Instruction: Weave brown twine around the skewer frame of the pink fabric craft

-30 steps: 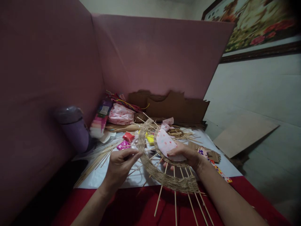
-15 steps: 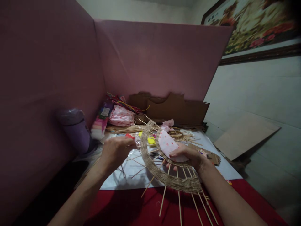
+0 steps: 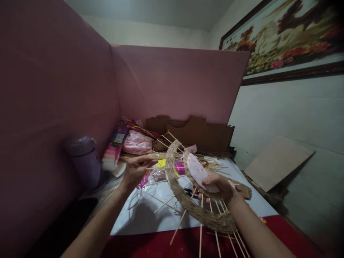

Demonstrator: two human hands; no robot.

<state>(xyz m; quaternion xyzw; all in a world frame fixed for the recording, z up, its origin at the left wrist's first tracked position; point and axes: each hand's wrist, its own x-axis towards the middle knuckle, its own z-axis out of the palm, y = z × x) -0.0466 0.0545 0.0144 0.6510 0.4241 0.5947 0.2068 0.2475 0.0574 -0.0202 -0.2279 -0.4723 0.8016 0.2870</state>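
Note:
My right hand point(image 3: 219, 185) grips a half-round woven fan frame at its inner part. Its thumb lies on a white half-disc of cloth with red dots point(image 3: 199, 172), and some fingertips show beneath. Twine runs in a broad curved band point(image 3: 178, 186) across thin wooden sticks point(image 3: 201, 236) that spread outward. To the left of the band, my left hand point(image 3: 138, 170) is closed in a pinch near the stick ends. What lies between its fingertips is too small to make out. A thin cord loop point(image 3: 130, 204) lies below that hand.
Small yellow point(image 3: 161, 163) and magenta packets point(image 3: 179, 167) lie behind the frame. Farther back are a dotted cloth bundle point(image 3: 138, 142), a twine ball point(image 3: 159, 145) and torn cardboard point(image 3: 188, 134). A purple cylindrical container point(image 3: 86, 165) stands left. Pink panels point(image 3: 172, 82) enclose the back and left.
My view has tilted up slightly. My left hand has drawn a little away from the woven band, its fingers raised more. The frame has shifted slightly right, still in my right hand.

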